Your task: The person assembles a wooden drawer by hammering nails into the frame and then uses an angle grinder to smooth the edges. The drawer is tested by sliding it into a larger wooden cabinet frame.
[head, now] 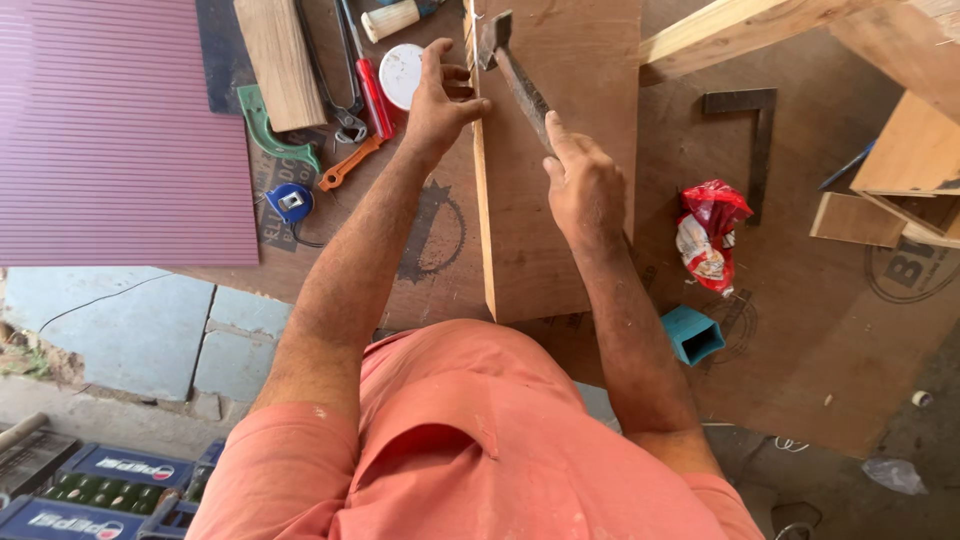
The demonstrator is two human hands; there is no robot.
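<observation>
My right hand (585,185) grips the handle of a hammer (510,70), whose metal head sits over the top left corner of a brown plywood board (560,150). My left hand (440,95) rests against the board's left edge near the hammer head, fingers pinched there; whether they hold a nail is too small to tell. The board lies flat on a plywood workbench (800,340).
Left of my left hand lie a red-handled screwdriver (375,95), pliers (340,110), a white lid (400,75), a wood block (280,60), a blue tape measure (290,202). A red plastic bag (708,235), metal square (755,130), teal cup (692,333) sit right. Pink corrugated sheet (110,130) far left.
</observation>
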